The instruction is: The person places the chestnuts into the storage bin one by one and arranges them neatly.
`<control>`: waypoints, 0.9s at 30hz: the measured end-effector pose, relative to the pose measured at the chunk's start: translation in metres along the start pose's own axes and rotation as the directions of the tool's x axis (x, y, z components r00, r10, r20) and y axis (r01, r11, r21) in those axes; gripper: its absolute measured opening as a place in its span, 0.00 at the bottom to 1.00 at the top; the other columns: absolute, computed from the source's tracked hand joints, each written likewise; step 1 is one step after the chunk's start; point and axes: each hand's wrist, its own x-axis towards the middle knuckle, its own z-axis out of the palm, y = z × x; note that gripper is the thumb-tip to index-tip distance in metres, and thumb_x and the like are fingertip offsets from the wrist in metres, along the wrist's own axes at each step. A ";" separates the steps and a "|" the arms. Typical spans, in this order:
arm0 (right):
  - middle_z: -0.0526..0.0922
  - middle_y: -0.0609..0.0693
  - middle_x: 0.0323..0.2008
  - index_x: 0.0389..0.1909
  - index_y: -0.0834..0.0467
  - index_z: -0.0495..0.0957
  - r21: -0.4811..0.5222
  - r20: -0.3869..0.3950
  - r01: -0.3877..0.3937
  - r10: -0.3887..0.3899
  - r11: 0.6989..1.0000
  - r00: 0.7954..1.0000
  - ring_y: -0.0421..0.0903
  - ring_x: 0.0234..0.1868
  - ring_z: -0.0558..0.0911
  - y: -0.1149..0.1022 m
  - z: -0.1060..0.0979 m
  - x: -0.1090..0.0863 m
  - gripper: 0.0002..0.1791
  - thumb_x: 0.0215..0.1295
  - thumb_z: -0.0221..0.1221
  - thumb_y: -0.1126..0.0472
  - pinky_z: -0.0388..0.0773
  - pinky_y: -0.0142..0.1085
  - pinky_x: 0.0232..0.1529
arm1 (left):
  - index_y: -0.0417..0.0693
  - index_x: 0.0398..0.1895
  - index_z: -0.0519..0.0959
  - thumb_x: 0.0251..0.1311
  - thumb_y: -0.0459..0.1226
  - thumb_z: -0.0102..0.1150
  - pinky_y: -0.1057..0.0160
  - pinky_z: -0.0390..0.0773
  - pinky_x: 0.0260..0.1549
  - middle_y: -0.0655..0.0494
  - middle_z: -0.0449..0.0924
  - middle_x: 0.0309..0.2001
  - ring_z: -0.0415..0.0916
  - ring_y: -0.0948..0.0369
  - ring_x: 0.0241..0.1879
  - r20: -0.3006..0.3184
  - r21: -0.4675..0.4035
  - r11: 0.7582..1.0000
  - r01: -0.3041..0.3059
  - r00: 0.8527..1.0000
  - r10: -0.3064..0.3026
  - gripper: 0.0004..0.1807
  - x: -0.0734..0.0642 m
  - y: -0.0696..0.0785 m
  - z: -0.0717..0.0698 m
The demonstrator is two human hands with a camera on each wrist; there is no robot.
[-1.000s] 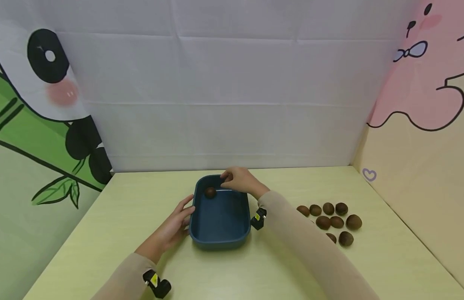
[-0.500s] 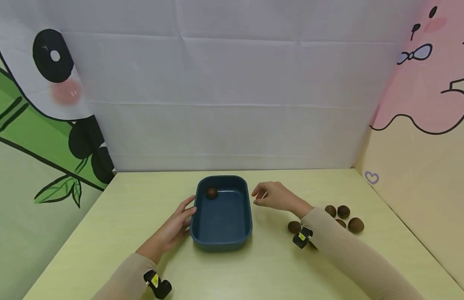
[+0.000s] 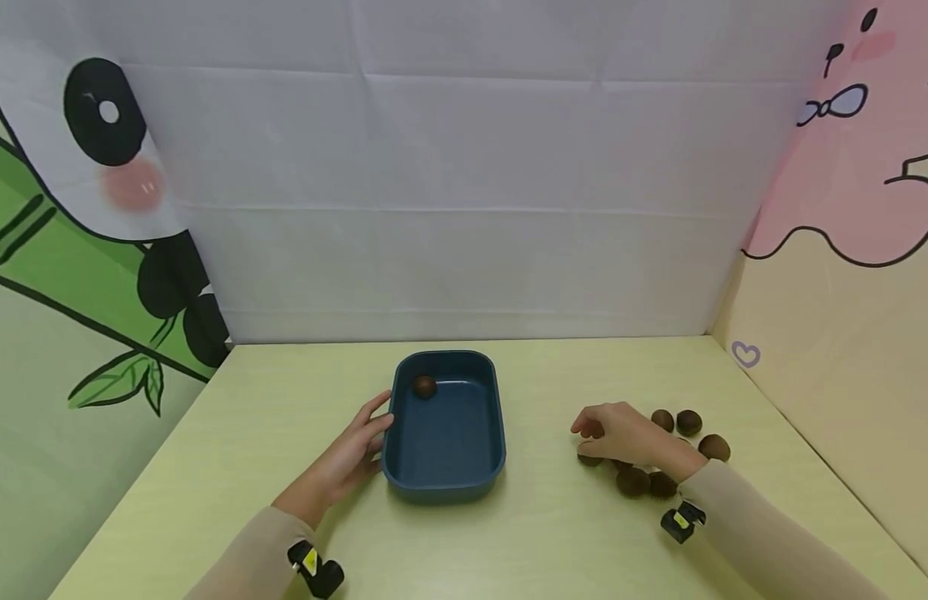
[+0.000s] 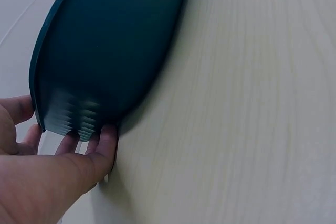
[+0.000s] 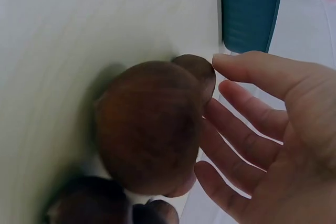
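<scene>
A dark blue rectangular container (image 3: 443, 493) stands on the table with one brown chestnut (image 3: 424, 387) inside, near its far left corner. My left hand (image 3: 343, 467) rests against the container's left side; in the left wrist view its fingertips touch the outer wall (image 4: 105, 51). At the right, my right hand (image 3: 624, 433) is over a group of chestnuts, its fingers parted and lightly bent. Beside its fingertips lies a chestnut (image 3: 589, 460), partly covered by the hand. The right wrist view shows a large chestnut (image 5: 149, 127) close to the camera and a smaller chestnut (image 5: 197, 72) at the fingertips.
More chestnuts (image 3: 632, 482) lie in a loose cluster under and around the right wrist, some hidden. The pale yellow table (image 3: 448, 550) meets a white cloth backdrop (image 3: 464, 208) behind. Cartoon-printed panels (image 3: 831, 350) flank both sides.
My right hand has left the space above the container's far edge and moved right and nearer, down to the chestnuts. The left hand stays against the container.
</scene>
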 end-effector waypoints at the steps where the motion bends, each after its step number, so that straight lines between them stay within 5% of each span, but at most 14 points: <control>1: 0.83 0.45 0.41 0.46 0.57 0.83 -0.001 0.004 -0.009 0.009 1.000 1.000 0.45 0.43 0.80 0.002 0.000 -0.003 0.11 0.64 0.68 0.61 0.77 0.44 0.45 | 0.61 0.81 0.42 0.78 0.46 0.44 0.43 0.61 0.66 0.35 0.58 0.74 0.68 0.45 0.67 0.000 -0.002 1.000 0.000 1.000 0.000 0.35 0.000 0.000 0.000; 12: 0.83 0.44 0.41 0.46 0.56 0.83 -0.087 0.027 0.017 -0.015 0.996 1.000 0.44 0.42 0.79 0.009 0.002 -0.014 0.16 0.58 0.72 0.61 0.76 0.44 0.45 | 0.61 0.81 0.41 0.79 0.46 0.43 0.43 0.60 0.66 0.35 0.58 0.73 0.68 0.45 0.67 0.010 0.001 1.000 -0.002 1.000 0.002 0.35 -0.001 -0.001 -0.001; 27: 0.82 0.43 0.37 0.45 0.56 0.83 -0.050 0.003 0.020 -0.020 0.999 1.000 0.41 0.37 0.77 0.008 0.001 -0.008 0.14 0.58 0.71 0.60 0.76 0.39 0.40 | 0.61 0.81 0.42 0.79 0.46 0.44 0.43 0.61 0.66 0.34 0.60 0.72 0.70 0.46 0.65 0.002 0.008 1.000 -0.002 1.000 0.002 0.35 0.001 -0.001 -0.001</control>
